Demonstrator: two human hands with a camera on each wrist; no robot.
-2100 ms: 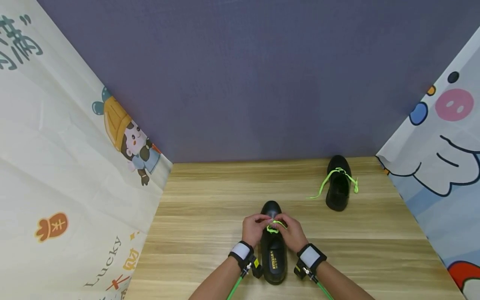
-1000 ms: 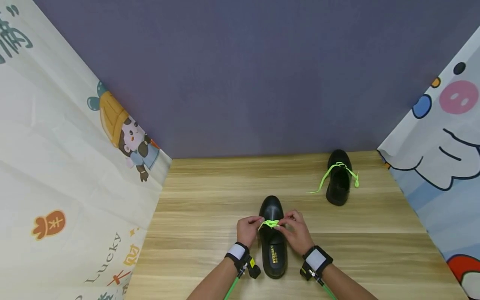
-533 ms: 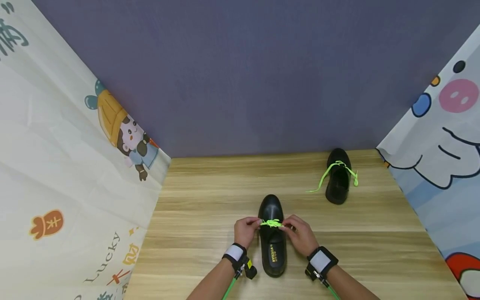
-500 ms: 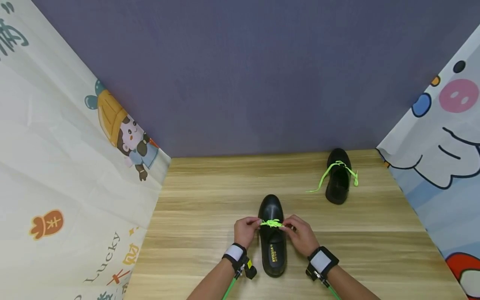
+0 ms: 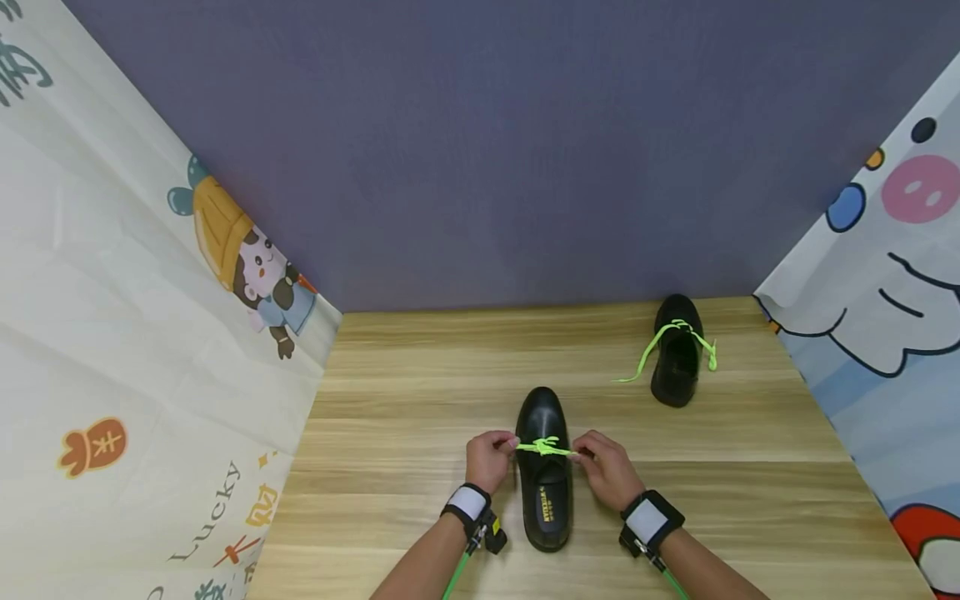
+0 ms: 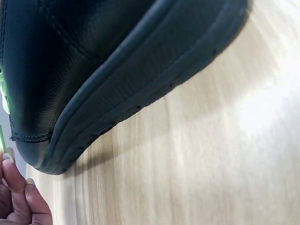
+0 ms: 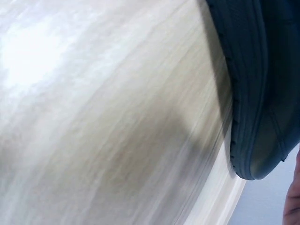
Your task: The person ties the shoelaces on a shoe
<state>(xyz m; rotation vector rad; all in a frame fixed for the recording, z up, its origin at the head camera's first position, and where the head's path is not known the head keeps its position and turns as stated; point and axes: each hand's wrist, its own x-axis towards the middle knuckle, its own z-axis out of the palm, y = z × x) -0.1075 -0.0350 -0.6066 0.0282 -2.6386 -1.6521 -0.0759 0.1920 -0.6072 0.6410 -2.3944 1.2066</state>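
Note:
A black leather shoe (image 5: 545,500) stands in the lower middle of the head view, toe pointing away. Across its front runs a neon green shoelace (image 5: 544,447), bunched into a knot at the centre. My left hand (image 5: 489,461) pinches one side of the lace at the shoe's left edge. On the other side my right hand (image 5: 607,469) pinches the opposite side of the lace, just off the shoe's right edge. In the left wrist view, the left hand's fingers (image 6: 18,199) show beside the shoe's toe (image 6: 35,152). Only a sliver of the right hand (image 7: 293,197) appears in the right wrist view.
A second black shoe (image 5: 675,375) with a loose green lace (image 5: 647,354) stands at the back right of the wooden surface (image 5: 405,392). A dark blue-grey panel (image 5: 525,167) rises behind. Printed cloths border the left (image 5: 135,333) and right (image 5: 885,283).
Both hands have moved apart, left hand leftward and right hand rightward. The lace between them has gone from loose loops to a tighter knot with straighter sides. The view has shifted slightly.

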